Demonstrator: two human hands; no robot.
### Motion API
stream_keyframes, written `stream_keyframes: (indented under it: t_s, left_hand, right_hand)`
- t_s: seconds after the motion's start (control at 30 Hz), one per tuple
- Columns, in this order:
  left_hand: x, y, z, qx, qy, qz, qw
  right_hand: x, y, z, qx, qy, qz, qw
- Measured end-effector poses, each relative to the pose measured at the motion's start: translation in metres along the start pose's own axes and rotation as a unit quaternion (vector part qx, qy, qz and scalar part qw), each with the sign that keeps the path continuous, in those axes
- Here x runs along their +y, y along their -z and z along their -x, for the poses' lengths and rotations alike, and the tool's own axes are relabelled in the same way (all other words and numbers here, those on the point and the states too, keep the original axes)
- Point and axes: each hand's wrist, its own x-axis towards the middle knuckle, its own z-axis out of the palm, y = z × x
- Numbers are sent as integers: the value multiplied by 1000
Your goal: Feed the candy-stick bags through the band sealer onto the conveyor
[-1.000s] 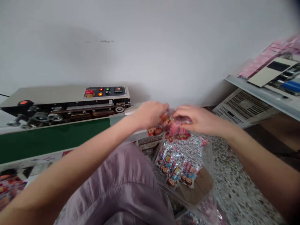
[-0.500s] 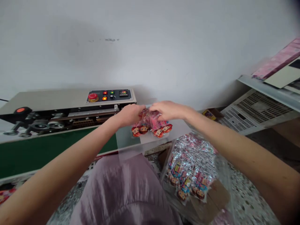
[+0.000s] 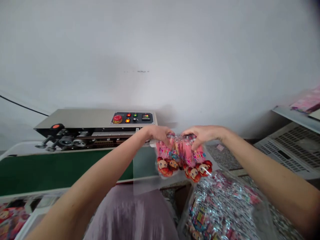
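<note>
My left hand (image 3: 160,134) is closed round the tops of a bunch of pink plastic packets (image 3: 165,155), printed with red-haired cartoon heads that hang downward. Close beside it, my right hand (image 3: 203,134) grips the tops of a second bunch of the same pink packets (image 3: 196,158). Both bunches hang side by side over a clear sheet (image 3: 145,170) at the end of the green belt. Their upper ends are partly hidden by my fingers.
A sealing machine (image 3: 95,118) with a control panel (image 3: 132,118) and green conveyor belt (image 3: 62,166) stands left. Below my right arm, a clear bag (image 3: 260,213) holds shiny printed packets (image 3: 225,200). Crates (image 3: 290,150) lie at right under a shelf (image 3: 297,118).
Both hands, with their packets, have come nearer and lower to the right, over the edge by the bag. The bunches now hang more openly in view. The camera view has also shifted.
</note>
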Motion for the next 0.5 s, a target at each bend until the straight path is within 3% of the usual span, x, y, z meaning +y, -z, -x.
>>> stream_keyframes:
  t_s: [0.1,0.2,0.33,0.5]
  left_hand:
    - [-11,-10,-24,2,32,-38,999]
    - [-25,-22,-37,74,71,-92,991]
    - [-31,-50,-20,206,109,-161,959]
    - [-18,-118,13,349,86,-247,900]
  right_hand:
    - [21,-3,-13,-44,-52,-26,997]
    - [44,-12,-31,-43,-68,-55,995]
    - [71,-17,-40,-7,-56,-125,991]
    - [81,-24,-36,59,-30,-126,990]
